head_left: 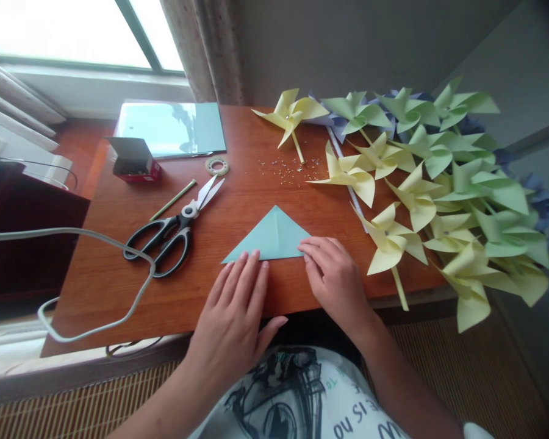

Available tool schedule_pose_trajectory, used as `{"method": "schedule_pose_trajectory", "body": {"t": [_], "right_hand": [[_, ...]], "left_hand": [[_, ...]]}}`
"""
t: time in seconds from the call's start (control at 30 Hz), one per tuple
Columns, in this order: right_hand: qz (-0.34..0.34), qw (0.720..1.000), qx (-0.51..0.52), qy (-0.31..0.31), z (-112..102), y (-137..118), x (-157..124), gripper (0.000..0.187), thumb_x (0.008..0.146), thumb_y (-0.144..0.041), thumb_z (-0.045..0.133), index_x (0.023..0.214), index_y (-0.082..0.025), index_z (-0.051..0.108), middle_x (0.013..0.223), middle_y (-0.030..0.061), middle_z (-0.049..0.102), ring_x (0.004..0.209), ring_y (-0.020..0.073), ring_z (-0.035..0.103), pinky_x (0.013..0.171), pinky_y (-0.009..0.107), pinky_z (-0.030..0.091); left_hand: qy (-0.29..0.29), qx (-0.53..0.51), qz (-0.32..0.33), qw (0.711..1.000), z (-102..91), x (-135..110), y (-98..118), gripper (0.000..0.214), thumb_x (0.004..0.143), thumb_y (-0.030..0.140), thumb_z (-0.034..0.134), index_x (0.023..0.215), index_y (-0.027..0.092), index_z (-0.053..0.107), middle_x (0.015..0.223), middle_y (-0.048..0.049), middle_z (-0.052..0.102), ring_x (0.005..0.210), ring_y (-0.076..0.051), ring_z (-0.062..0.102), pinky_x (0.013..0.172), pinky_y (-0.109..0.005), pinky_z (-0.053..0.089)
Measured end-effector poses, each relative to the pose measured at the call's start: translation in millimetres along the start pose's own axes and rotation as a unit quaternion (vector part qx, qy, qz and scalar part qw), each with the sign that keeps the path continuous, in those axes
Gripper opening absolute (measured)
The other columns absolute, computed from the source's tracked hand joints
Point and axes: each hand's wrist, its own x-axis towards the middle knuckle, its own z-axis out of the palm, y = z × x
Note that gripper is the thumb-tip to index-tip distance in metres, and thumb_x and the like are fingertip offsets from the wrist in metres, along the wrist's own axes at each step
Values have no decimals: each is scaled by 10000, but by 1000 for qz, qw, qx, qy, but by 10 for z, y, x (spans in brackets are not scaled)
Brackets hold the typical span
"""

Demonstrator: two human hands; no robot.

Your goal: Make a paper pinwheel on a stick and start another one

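A light blue paper folded into a triangle (271, 236) lies on the wooden table (119, 292), its long edge toward me. My left hand (238, 311) lies flat with fingers stretched out, the fingertips pressing the paper's near edge left of the middle. My right hand (332, 274) rests palm down with fingers together, the fingertips on the triangle's right corner. Neither hand grips anything.
Black-handled scissors (174, 228) lie left of the paper, with a green stick (172, 199), a tape roll (217, 165) and a small red box (135, 161). A blue paper stack (174, 127) sits at the back. Several yellow and green pinwheels (421, 183) pile at right. A grey cable (96, 244) crosses the left edge.
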Motion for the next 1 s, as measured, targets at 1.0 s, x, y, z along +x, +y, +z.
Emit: {"method": "schedule_pose_trajectory", "body": {"t": [1.0], "right_hand": [[53,996,58,41,4,63,96,121,927,-147,577,1005,-186,661,1153,126,722,1100,277,649,991,468,535]], "left_hand": [[-17,-38,-26,999,177,250,147,746,967,585,461,1519,83,446,1631,-208,338,1519,-395,289,1232,-557,240]]}}
